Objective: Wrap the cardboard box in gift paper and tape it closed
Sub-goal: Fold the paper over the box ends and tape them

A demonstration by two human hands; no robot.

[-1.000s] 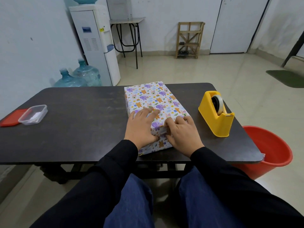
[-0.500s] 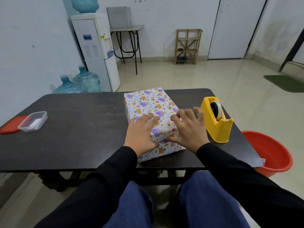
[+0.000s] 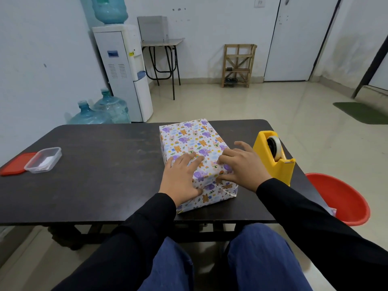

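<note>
- Dark table (image 3: pixel 94 164) holds the box (image 3: pixel 189 141), fully covered in gift paper (image 3: pixel 210 198): white w/ purple elephant + orange bear print.
- Box lies flat, long axis running away from the person, right of table centre, near end close to the front edge.
- L hand (image 3: pixel 180 177) lies flat on the box top at the near-left corner. Fingers straight + close together, pointing up-right, palm pressing the paper down.
- R hand (image 3: pixel 243 164) is at the near-right corner of the box, fingers spread + loosely bent. Index tip touches the top and the thumb lies along the near top edge. Outer fingers stick out past the box side toward the tape dispenser (image 3: pixel 273 166), apart from it.
- Both hands rest/press only, no pinch.
- Near end face shows folded flaps w/ diagonal creases; can't tell if tape is on it.
- Tape dispenser is yellow, just right of the box, near the right table edge, w/ tape roll (image 3: pixel 275 146) seated in it.
- Clear plastic container (image 3: pixel 43 159) at far left of the table, red lid (image 3: pixel 14 165) just beside it.
- Red basin (image 3: pixel 346 198) on the floor, right of the table.
- Bkgd: water cooler (image 3: pixel 123 74), two blue jugs (image 3: pixel 100 111) beside it, wooden rack (image 3: pixel 238 65) at the wall, green mat (image 3: pixel 361 112).
- Black sleeves (image 3: pixel 147 227) + blue trousers (image 3: pixel 172 265) at bottom.
</note>
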